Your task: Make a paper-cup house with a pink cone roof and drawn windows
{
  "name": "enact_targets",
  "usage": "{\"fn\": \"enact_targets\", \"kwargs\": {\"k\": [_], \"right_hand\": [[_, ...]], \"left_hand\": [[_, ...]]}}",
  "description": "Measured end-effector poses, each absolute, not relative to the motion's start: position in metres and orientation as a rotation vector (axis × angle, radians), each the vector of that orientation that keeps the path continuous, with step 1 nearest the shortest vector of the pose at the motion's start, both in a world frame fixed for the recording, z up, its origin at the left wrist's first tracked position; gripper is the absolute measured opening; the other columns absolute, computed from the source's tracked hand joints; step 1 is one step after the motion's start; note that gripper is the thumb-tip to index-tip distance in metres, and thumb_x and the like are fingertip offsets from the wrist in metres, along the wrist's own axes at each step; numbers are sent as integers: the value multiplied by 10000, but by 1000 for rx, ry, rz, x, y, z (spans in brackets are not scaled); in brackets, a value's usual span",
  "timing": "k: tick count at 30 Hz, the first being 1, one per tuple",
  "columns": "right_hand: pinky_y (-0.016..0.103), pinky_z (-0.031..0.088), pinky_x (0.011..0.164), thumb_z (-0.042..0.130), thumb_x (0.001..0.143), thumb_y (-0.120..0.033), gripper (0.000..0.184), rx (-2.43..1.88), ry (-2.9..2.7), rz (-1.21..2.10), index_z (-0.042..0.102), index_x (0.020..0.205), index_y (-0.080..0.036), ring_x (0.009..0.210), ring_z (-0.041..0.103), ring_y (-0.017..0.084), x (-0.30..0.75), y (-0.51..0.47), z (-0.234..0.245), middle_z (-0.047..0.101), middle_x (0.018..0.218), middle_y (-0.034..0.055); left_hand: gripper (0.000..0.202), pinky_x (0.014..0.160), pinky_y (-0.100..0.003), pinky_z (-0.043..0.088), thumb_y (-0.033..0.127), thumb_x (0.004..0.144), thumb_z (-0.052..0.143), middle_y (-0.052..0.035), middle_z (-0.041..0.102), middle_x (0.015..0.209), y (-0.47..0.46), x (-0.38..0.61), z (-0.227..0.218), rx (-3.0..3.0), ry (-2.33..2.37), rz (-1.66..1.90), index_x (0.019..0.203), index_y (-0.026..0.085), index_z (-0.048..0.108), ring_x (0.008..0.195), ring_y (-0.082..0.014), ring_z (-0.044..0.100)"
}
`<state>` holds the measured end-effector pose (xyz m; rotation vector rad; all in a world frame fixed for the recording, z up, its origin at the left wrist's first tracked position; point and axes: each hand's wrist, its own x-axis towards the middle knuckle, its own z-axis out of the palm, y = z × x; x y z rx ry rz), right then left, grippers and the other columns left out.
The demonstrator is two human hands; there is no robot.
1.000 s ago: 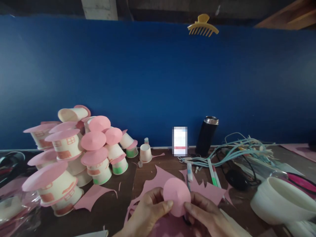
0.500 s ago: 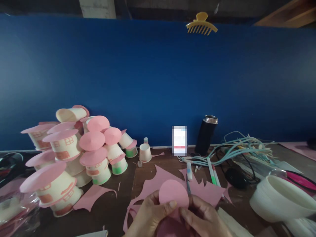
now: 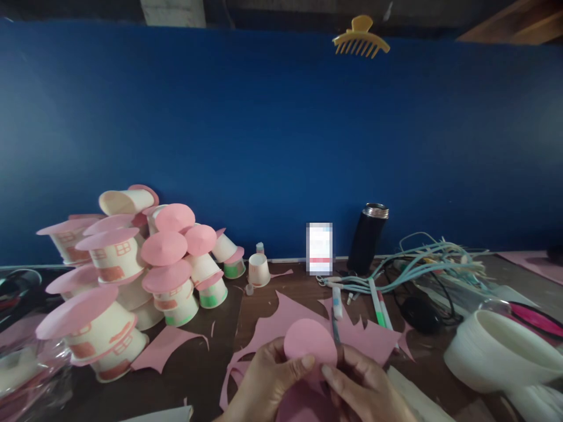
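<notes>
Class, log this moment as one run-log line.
left hand: holding pink paper disc | right hand: at disc's edge | ahead: pink paper scraps, black bottle | left side: stacked paper cups

- Paper disc [image 3: 310,341] is held at near centre, between left hand [image 3: 275,378] and right hand [image 3: 360,384].
- Cut sheet [image 3: 281,328] is spread on the table [image 3: 210,384], beyond the disc.
- Tube [image 3: 337,303] is placed just beyond the disc, slightly right.
- Cup pile [image 3: 115,261] is stacked at left; paper scrap [image 3: 165,349] is laid right of its near end.
- Single cup [image 3: 259,271] is stood at far side, between pile and phone [image 3: 321,249].
- Bottle [image 3: 367,241] is stood right of the phone, before the wall panel [image 3: 246,129].
- Cables [image 3: 409,275] are heaped right of the bottle; markers [image 3: 377,302] are laid nearer.
- Nested cups [image 3: 464,351] are placed near right.
</notes>
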<state>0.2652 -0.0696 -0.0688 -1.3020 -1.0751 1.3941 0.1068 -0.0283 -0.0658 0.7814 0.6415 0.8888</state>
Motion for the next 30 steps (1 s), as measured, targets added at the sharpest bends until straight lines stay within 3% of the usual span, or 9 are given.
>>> {"fn": "enact_targets", "kwargs": {"k": [4,13,18,22,30], "right_hand": [[187,317,390,726,712,-610,459,-1288,-1042,1412,618,791,-171,402,425,62,267,-68,-71,512,525,-61],[169,306,378,719,732,-594,453,-1275,-1069,1422,607,855,-172,381,420,47,266,-68,-74,521,520,-73],[157,298,371,724,727,-597,494,-1246,-907,1409,592,973,-189,381,410,39,266,-68,-68,529,544,-81],[162,315,387,706,763,-570,452,-1235,-866,1281,592,972,-186,389,437,49,272,-64,-66,539,527,-74],[188,299,412,681,763,-604,471,-1250,-945,1200,590,938,-176,381,452,62,277,-61,-73,522,481,-76]], "left_hand": [[443,755,-363,499,392,530,894,-120,734,790,-30,107,-59,783,632,870,847,118,749,758,-264,670],[406,760,-358,500,437,591,847,-121,733,784,-25,103,-66,853,723,885,817,115,747,765,-263,662],[380,650,-301,488,414,707,774,-79,705,784,-10,85,-52,856,808,967,960,136,723,693,-195,618],[317,588,-227,433,440,744,732,-26,667,733,6,66,-49,1024,1075,1144,864,148,709,634,-136,562],[428,770,-323,518,403,764,640,-102,719,1023,31,44,-56,1435,1558,1110,1112,155,616,918,-265,674]]}}
